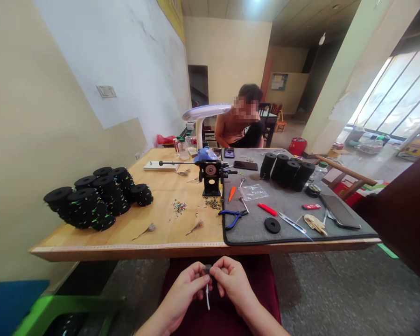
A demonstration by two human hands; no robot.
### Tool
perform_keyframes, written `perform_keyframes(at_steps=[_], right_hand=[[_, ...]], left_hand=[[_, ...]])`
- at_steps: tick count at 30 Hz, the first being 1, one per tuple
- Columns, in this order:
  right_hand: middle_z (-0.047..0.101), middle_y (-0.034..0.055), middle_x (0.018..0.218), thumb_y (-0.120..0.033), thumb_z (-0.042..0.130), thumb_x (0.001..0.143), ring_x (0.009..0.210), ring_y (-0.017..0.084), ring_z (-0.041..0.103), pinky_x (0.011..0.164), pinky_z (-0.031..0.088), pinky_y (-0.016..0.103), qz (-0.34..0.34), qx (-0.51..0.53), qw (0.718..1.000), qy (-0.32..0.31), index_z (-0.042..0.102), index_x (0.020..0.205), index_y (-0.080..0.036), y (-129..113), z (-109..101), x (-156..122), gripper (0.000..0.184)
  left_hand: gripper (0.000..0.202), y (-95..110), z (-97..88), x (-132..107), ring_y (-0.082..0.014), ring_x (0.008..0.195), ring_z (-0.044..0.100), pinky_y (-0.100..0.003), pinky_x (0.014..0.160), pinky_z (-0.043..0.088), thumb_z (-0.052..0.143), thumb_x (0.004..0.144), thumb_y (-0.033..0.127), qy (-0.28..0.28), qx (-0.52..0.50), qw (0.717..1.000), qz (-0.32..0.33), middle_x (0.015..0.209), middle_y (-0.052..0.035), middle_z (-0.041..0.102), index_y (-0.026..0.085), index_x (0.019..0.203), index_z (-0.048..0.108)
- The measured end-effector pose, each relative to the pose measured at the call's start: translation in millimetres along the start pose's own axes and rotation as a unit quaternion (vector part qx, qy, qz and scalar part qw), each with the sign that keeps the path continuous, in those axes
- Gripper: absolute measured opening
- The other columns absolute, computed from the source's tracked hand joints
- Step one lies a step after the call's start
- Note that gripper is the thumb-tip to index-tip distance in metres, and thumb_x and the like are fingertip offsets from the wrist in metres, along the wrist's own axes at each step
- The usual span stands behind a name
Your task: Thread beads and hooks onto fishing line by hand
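Both my hands are held together over my lap, below the near edge of the wooden table (126,245). My left hand (186,287) and my right hand (231,280) each pinch a small dark piece (206,269) between thumb and fingers. A thin white strand (207,297) hangs down from it. The piece is too small to name.
On the table lie a pile of black spools (94,196) at left, a black hand-crank winder (210,177), a grey mat (287,205) with blue pliers (234,217), scissors, a black disc, a phone and more black spools (287,170). Another person (241,126) sits at the far end.
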State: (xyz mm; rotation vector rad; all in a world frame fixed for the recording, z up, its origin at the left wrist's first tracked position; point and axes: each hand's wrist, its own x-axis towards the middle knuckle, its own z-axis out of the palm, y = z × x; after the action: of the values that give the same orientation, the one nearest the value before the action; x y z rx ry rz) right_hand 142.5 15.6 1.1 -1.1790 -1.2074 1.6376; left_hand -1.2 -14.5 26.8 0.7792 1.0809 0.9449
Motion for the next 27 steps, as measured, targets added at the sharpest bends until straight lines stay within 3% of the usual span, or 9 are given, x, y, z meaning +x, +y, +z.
perform_keyframes(at_steps=[9, 27], right_hand=[[0.053, -0.0071, 0.041, -0.054, 0.067, 0.067, 0.029, 0.004, 0.035, 0.033, 0.019, 0.016, 0.000, 0.011, 1.000, 0.000, 0.048, 0.067, -0.018, -1.0, 2.1, -1.9, 0.040], [0.049, -0.0075, 0.038, -0.055, 0.067, 0.066, 0.029, 0.004, 0.034, 0.034, 0.018, 0.017, 0.007, 0.000, 1.000, 0.007, 0.052, 0.066, -0.017, -1.2, 2.4, -1.2, 0.041]], left_hand=[[0.025, -6.6, 3.0, 1.9, -0.0103, 0.060, 0.057, -0.021, 0.054, 0.037, 0.074, 0.069, 0.031, -0.021, -0.043, 0.999, -0.008, 0.068, 0.0013, 0.060, 0.016, 0.076, 0.055], [0.022, -8.0, -0.3, 3.9, -0.0100, 0.058, 0.053, -0.022, 0.055, 0.036, 0.071, 0.071, 0.031, -0.022, -0.014, 1.000, 0.009, 0.065, 0.0023, 0.058, 0.016, 0.076, 0.055]])
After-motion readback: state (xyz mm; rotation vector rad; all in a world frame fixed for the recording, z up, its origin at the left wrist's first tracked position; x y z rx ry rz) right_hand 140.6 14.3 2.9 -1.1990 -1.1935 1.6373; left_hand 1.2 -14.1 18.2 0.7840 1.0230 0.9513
